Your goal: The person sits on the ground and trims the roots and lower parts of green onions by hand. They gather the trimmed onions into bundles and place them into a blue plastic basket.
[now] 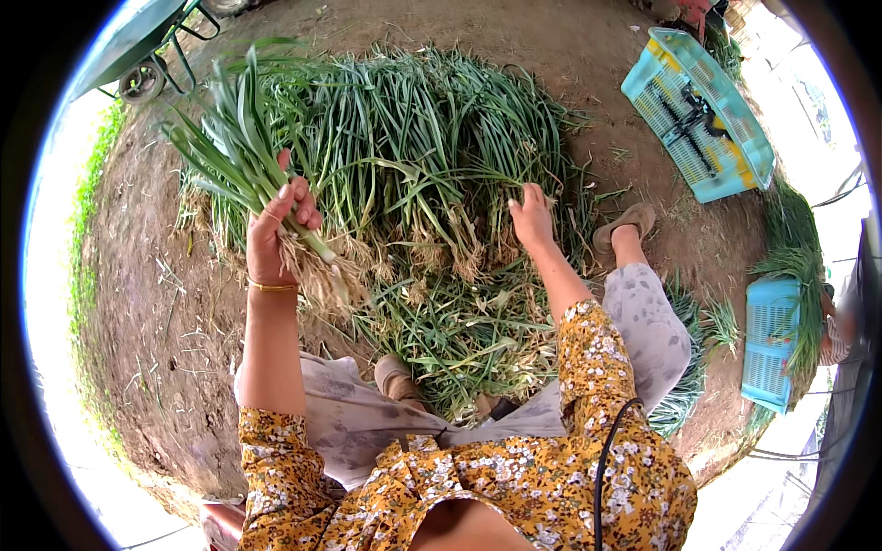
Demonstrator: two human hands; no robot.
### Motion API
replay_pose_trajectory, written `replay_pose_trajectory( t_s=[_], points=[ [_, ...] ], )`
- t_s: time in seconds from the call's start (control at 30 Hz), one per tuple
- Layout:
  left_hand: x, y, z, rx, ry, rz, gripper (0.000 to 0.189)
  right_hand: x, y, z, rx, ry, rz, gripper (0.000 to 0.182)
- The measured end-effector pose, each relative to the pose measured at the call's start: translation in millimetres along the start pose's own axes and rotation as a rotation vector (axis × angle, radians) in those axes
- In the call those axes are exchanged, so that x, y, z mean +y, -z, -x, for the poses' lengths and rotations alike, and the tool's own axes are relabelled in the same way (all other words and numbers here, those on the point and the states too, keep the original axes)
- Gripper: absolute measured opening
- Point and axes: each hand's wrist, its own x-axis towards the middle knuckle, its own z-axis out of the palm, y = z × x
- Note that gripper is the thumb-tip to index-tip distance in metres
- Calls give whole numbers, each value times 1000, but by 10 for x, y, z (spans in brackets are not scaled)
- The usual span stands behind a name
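Observation:
My left hand (281,215) grips a bunch of green onions (251,155) around their pale stems. Its leaves point up and left, and the stringy roots (327,272) hang to the lower right. At the right part of a large heap of green onions (413,117), my right hand (534,220) has its fingers closed on a few thin leaves (493,177). What lies inside its palm is hidden. The heap's leaves point away from me and its roots face me. Loose trimmed leaves (468,330) cover the ground between my feet.
A turquoise plastic crate (720,155) lies at the upper right. Another blue crate (772,310) with green onions stands at the right, beside a person (834,337). A wheelbarrow (134,52) is at the upper left. Bare soil (145,227) stretches along the left.

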Motion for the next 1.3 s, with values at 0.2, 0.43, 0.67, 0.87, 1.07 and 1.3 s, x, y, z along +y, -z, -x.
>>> replay_pose_trajectory(
  t_s=[0.2, 0.43, 0.67, 0.87, 1.07, 1.3],
  points=[
    [-333, 215, 20, 176, 304, 117, 42, 204, 13, -411, -151, -277, 316, 44],
    [-599, 21, 161, 252, 394, -240, 34, 15, 304, 299, -470, -628, -1271, 16],
    [-947, -268, 487, 113, 670, -318, 33, -745, 288, 1698, -634, -184, -1205, 12],
    [-1047, -253, 664, 9, 650, -406, 24, -1009, 55, 2087, -639, 11, -1021, 20],
    [-953, -253, 735, -25, 626, -381, 24, -1311, 44, 1782, -318, -171, -1561, 21],
    [-692, -185, 657, 71, 603, -229, 19, -1297, 286, 2217, -266, 218, -1432, 13]
  ],
)
